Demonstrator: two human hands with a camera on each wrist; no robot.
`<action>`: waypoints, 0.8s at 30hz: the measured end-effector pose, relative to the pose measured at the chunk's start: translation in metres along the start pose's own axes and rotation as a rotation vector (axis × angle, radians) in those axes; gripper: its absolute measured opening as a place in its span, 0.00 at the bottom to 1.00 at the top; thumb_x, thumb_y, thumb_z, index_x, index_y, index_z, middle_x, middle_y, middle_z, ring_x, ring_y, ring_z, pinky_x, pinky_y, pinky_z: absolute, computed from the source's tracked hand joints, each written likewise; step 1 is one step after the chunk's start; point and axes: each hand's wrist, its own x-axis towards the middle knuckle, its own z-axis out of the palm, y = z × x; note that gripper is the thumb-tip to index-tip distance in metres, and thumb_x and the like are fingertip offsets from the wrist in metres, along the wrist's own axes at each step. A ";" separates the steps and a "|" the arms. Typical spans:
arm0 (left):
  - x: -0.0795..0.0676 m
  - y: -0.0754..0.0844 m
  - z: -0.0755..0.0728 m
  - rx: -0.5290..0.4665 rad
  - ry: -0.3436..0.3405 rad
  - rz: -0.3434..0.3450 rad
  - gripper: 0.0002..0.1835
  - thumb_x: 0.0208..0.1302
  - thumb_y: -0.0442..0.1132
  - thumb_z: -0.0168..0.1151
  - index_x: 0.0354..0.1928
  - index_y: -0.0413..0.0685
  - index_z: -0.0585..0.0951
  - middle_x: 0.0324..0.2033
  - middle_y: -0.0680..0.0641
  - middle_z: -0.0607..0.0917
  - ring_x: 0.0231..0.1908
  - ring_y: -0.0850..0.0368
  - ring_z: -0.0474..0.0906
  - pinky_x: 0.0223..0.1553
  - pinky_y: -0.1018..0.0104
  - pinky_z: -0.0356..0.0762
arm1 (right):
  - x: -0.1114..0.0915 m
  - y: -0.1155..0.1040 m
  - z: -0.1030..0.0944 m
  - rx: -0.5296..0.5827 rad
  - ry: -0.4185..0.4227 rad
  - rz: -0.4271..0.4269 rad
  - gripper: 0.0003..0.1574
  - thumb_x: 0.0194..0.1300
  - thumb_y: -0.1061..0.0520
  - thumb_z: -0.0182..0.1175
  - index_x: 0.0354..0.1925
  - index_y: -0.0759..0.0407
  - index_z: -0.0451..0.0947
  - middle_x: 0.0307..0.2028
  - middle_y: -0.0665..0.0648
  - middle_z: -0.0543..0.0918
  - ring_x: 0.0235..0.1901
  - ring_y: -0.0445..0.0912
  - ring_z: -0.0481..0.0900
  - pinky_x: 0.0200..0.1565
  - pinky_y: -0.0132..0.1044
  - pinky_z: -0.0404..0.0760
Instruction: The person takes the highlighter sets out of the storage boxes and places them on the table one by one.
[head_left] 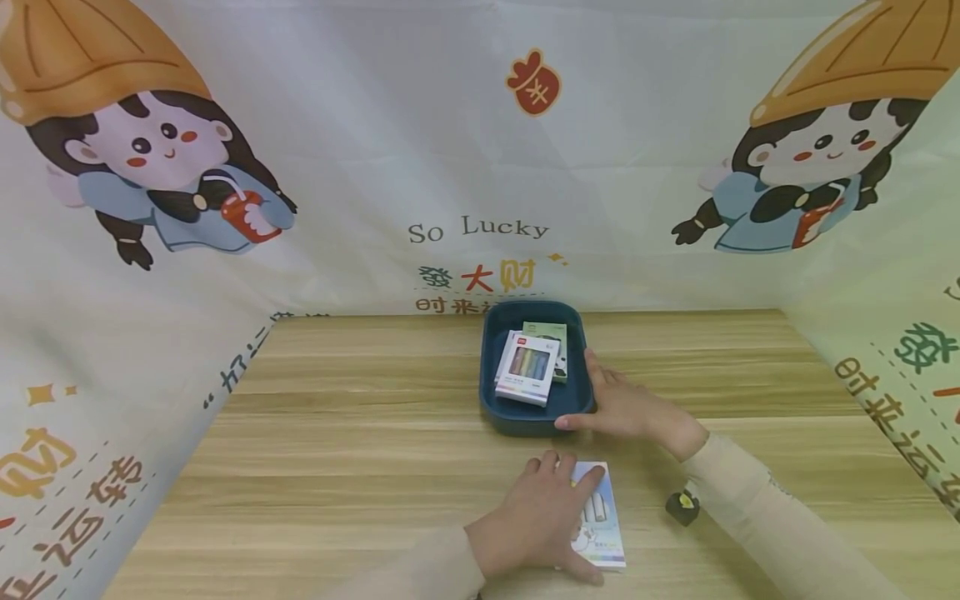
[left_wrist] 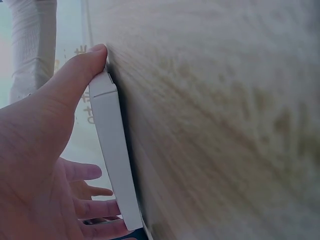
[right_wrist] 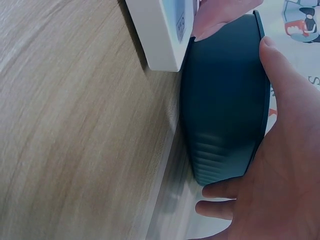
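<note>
A flat white-and-blue box (head_left: 600, 521) with pale sticks pictured on its face lies near the front of the table. My left hand (head_left: 536, 508) spans it from above, thumb at the near end and fingers toward the far end. In the left wrist view the thumb meets one end of the box (left_wrist: 115, 150), and the fingers reach along its other side. Behind it stands a dark blue plastic bin (head_left: 528, 427). My right hand (head_left: 626, 408) touches the bin's right side with extended fingers, its thumb (right_wrist: 280, 62) at the near rim.
Inside the bin, a white box of coloured sticks (head_left: 527, 371) lies over a green box (head_left: 558, 332) and another white one. A small black object (head_left: 682, 507) sits beside the right sleeve. Printed white cloth (head_left: 360, 125) surrounds the wooden table (head_left: 337, 467) at back and sides.
</note>
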 end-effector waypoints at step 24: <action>-0.003 0.000 0.002 0.035 -0.010 0.002 0.62 0.36 0.88 0.55 0.73 0.62 0.63 0.62 0.47 0.75 0.59 0.51 0.72 0.54 0.56 0.76 | 0.000 -0.003 -0.001 0.021 -0.007 0.000 0.80 0.55 0.19 0.56 0.77 0.65 0.27 0.76 0.73 0.51 0.73 0.70 0.56 0.67 0.65 0.66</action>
